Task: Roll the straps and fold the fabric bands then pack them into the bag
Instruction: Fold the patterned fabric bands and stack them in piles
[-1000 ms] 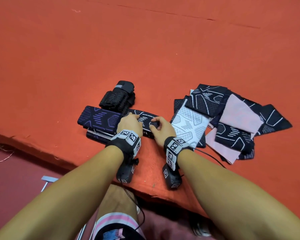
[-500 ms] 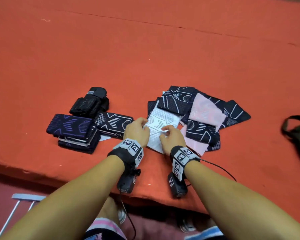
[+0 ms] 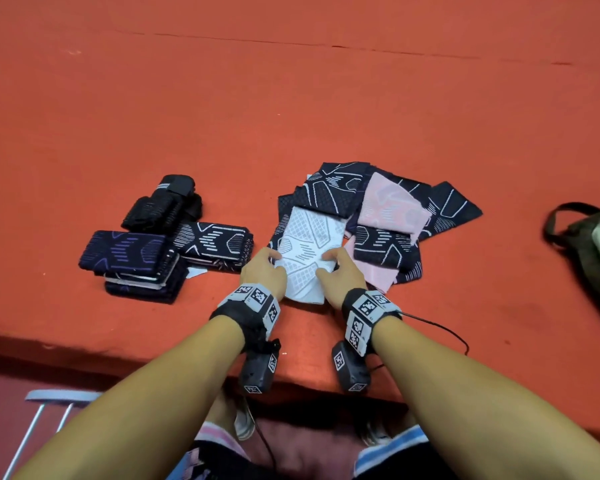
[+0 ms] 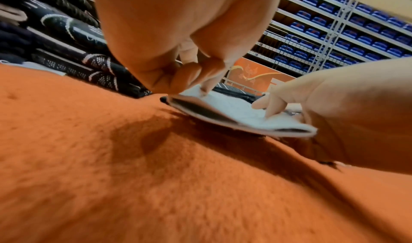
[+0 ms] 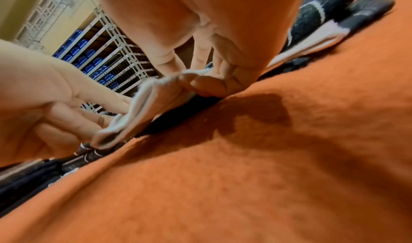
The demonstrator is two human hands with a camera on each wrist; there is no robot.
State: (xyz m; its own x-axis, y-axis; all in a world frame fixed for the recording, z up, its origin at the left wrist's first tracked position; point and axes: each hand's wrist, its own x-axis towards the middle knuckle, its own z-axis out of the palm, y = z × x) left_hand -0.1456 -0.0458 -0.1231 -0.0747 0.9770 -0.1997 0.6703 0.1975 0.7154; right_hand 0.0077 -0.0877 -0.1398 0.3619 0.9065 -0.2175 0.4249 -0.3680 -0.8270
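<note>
A white patterned fabric band lies at the near edge of a loose pile of dark and pink bands. My left hand pinches its left edge. On the other side my right hand pinches the right edge, thumb on top. The near end of the band is lifted slightly off the orange cloth. Folded dark bands sit stacked to the left, with rolled black straps behind them. A dark olive bag lies at the far right.
The orange-covered table stretches far back; its front edge runs just under my wrists. A second folded stack sits beside my left hand. A metal frame stands below the table at lower left.
Both hands left the folded dark band at the left stack and moved right to the white band, which they now hold by its two side edges.
</note>
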